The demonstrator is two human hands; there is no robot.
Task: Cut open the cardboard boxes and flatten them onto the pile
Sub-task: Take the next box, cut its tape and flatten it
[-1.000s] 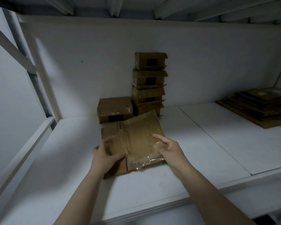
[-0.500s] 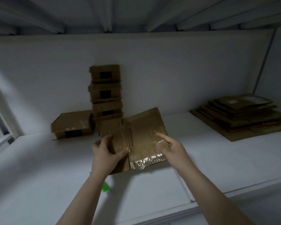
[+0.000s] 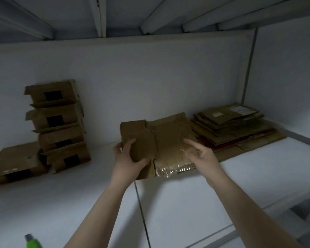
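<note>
Head view: A person's left hand [image 3: 128, 162] gripped the left edge of a flattened box [image 3: 161, 138], thumb on top and fingers curled round behind it. The right hand [image 3: 202, 156] lay against the box's right side with its fingers loosely spread; whether its thumb clamped underneath could not be told. The box was held above the white desk [image 3: 186, 208], just left of the pile [image 3: 236, 127] of flat cardboard by the right wall. A stack of uncut boxes [image 3: 55, 120] stood well apart at the left, with another box [image 3: 14, 161] beside it. A blurred green object [image 3: 32, 243] lay near the front edge. The step in hand looked like laying this box on the pile. The next move would call for carrying it rightward and setting it flat on top.
</note>
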